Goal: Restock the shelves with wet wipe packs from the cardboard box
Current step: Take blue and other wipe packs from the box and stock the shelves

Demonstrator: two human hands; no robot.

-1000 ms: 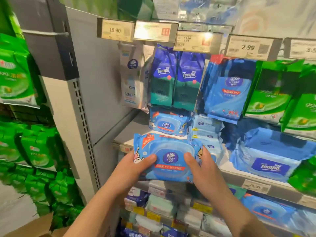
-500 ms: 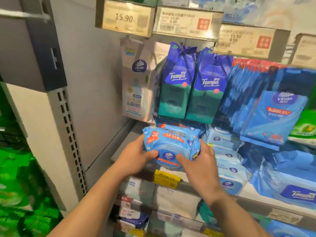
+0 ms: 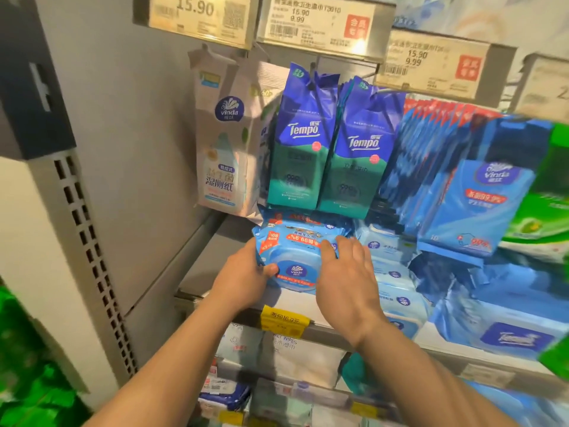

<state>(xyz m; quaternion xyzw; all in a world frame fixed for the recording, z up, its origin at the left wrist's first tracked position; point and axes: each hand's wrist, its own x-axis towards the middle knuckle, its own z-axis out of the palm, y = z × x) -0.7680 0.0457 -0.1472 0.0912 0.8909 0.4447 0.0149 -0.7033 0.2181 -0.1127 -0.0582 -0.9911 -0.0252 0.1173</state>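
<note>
Both hands are set on a blue wet wipe pack [image 3: 295, 257] at the shelf [image 3: 295, 306] front: left hand [image 3: 246, 278] gripping its left edge, right hand [image 3: 348, 272] laid flat, fingers spread, on its right. Bare shelf is seen left of the left hand; stacked packs [image 3: 391, 272] crowd the right hand.

We see even, bright store light from above, glare on the price tags [image 3: 326, 21], motion blur smearing the right-edge packs [image 3: 551, 192], and wide-angle bending at the borders.
</note>
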